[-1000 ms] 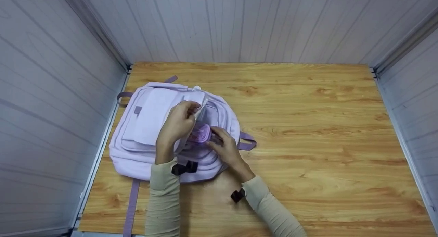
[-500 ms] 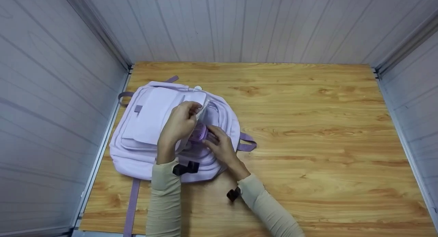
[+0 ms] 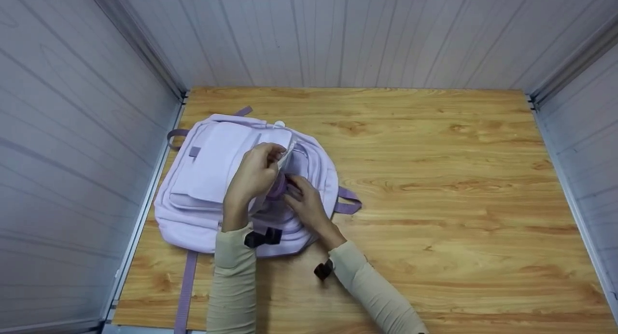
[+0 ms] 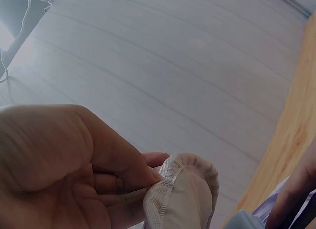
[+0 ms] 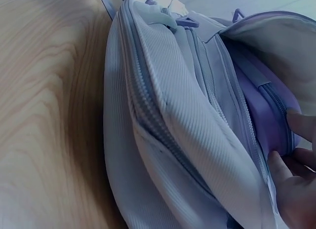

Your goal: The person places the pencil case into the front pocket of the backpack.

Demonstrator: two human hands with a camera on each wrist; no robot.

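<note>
A pale lilac backpack [image 3: 212,162] lies on the table with its front pocket unzipped. My left hand [image 3: 252,173] pinches the edge of the pocket's front panel [image 4: 185,194] between thumb and fingers and lifts it away from the bag. A purple zippered pouch [image 5: 259,108] sits inside the gaping pocket, partly covered by the raised panel in the head view. My right hand [image 3: 308,203] reaches into the opening and grips the pouch's near end, with fingertips on both sides of its zipper in the right wrist view.
A purple shoulder strap [image 3: 185,290] trails from the bag to the table's front edge, and a strap loop [image 3: 348,201] sticks out on the right. Wood-grain tabletop [image 3: 434,179] extends to the right. Pale panel walls [image 3: 318,34] enclose the back and sides.
My right hand has moved left and pushed the purple pouch deeper into the pocket, so less of it shows. The left hand stays almost still, holding the panel up.
</note>
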